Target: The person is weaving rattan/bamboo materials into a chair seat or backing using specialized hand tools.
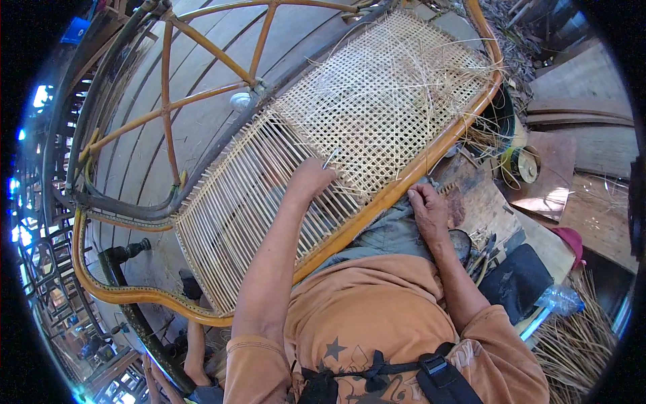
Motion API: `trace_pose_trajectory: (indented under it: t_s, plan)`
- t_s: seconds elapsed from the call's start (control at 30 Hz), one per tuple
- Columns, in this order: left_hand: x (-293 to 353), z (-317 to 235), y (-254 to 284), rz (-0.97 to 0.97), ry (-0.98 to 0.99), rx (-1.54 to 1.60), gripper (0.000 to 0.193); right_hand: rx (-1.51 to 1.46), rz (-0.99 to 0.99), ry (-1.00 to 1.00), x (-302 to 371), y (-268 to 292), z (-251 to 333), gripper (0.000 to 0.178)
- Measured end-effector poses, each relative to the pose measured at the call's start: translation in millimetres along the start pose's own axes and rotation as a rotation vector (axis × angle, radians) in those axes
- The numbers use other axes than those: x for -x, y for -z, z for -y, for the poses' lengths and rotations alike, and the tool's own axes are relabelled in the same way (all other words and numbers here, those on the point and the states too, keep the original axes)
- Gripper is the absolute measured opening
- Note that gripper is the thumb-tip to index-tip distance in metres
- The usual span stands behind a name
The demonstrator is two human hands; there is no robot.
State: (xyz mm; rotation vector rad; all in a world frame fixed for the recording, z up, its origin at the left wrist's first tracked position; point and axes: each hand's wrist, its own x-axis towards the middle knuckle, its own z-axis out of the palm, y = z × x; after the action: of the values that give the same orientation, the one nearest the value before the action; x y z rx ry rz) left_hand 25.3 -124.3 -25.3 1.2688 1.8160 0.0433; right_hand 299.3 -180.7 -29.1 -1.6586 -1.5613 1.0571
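Note:
A rattan bench frame (404, 184) lies tilted across my lap. Its far right part carries an open-mesh cane weave (383, 87), while parallel cane strands (225, 202) fill the near left part. Right where weave and strands meet, my left hand (313, 180) is closed, with a thin metal tool (331, 157) sticking out from its fingers. The tool's tip is against the weave; its grip is hidden by the hand. Just outside the frame's near rail, my right hand (428, 207) has thumb and fingers pinched together; anything between them is too small to make out.
Loose cane ends (464, 64) trail over the weave's far right. A yellow tin (521, 165), hand tools (483, 259), a dark pad (517, 283) and a plastic bottle (560, 299) are at my right. Cane bundles (579, 337) lie lower right. Another person's arm (195, 353) shows lower left.

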Motion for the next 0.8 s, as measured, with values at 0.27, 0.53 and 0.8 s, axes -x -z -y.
trace_pose_trajectory:
  t_s: [0.27, 0.53, 0.8]
  plan:
    - [-6, -19, 1, 0.074, 0.082, 0.104, 0.023, 0.014, -0.024, -0.007, -2, 4, 3, 0.016]
    - [16, -1, 3, -0.002, -0.061, 0.18, 0.03, -0.381, 0.019, -0.249, -6, 21, -2, 0.015]
    - [80, -12, 5, -0.116, 0.004, 0.443, 0.026, -0.227, -0.289, -0.071, -27, 59, -39, 0.017]
